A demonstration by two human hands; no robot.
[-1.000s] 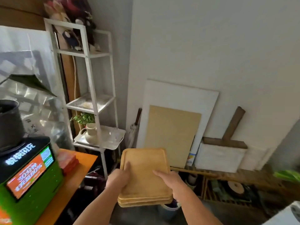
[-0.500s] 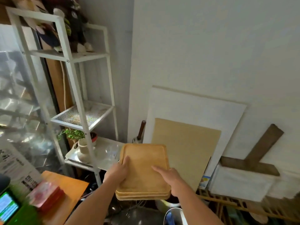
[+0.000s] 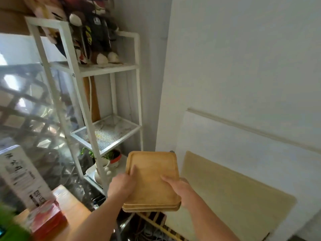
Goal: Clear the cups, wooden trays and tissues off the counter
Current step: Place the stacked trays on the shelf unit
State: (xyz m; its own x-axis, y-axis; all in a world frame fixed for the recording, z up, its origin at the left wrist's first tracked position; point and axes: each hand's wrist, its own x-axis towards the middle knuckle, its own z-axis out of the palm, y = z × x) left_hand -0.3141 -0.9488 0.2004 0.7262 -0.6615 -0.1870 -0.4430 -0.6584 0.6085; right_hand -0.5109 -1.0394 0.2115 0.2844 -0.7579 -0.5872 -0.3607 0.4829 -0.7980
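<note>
Stack of wooden trays (image 3: 152, 180), apparently three by the edges showing at the near end, carried in mid-air off the counter (image 3: 74, 211), in front of the white shelf unit (image 3: 111, 133). Left hand (image 3: 121, 186) closed on the left long edge, thumb lying on the top face; right hand (image 3: 180, 187) closed on the right long edge, thumb likewise on top. Fingers presumably curled under the stack, though hidden. Long axis of the stack running away from the body, far end tilted slightly up, toward the shelf unit and the wall. Mesh shelf (image 3: 107, 131) up and to the left of the far end, nearer the left hand; lower shelf with the potted plant (image 3: 111, 156) just beyond the stack's left corner. Red tissue pack (image 3: 46, 221) resting on the counter at lower left, well apart from both hands. Probable step: carrying the stack to a storage place, destination not determinable. No cups visible.
</note>
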